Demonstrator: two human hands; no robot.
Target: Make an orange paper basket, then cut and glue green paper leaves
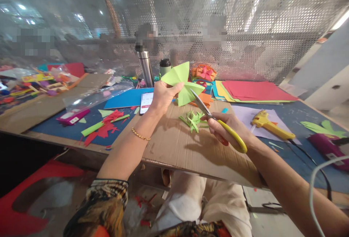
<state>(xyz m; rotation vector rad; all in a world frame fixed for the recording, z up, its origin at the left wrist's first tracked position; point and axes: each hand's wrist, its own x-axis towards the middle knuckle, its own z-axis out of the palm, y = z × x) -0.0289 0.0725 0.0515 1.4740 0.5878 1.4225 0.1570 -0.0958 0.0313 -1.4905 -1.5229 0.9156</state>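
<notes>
My left hand pinches a piece of light green paper with pointed, petal-like lobes and crease lines, held up above the table. In my right hand is a pair of scissors with yellow handles. Its blades point up and left, and their tips meet the lower right lobe of the paper. Whether the blades are parted I cannot tell. Beneath lies a small heap of green paper strips on a cardboard sheet.
On the right, a yellow glue gun with a black cord rests on pale purple paper. Coloured sheets are stacked behind. A phone, red scraps, a steel flask and an orange paper craft stand or lie around.
</notes>
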